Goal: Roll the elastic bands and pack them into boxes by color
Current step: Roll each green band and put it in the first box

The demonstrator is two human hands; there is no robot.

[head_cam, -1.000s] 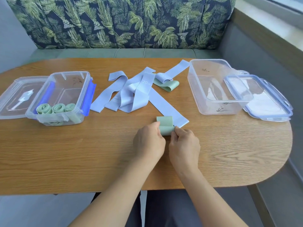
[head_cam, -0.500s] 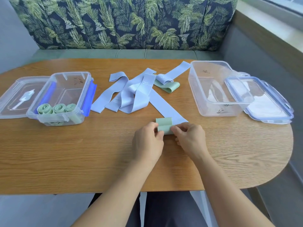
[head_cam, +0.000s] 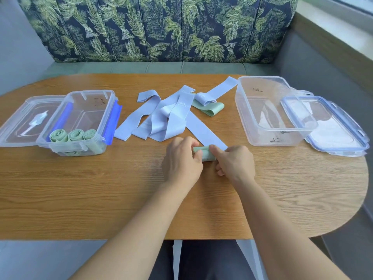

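Head view: left hand point(head_cam: 181, 161) and right hand point(head_cam: 235, 161) pinched the green roll point(head_cam: 206, 155), fingers curled; best rolled tight, edges square.

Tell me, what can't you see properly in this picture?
Head view: ends of the green roll, covered by the left hand and right hand.
Head view: part of the flat green band, tucked under the blue bands.
Head view: the marks on the right box, too small to read.

White "20" printed on blue band point(head_cam: 182, 104); second "20" on folded blue band point(head_cam: 202, 96). Right box point(head_cam: 262, 98) marks illegible.
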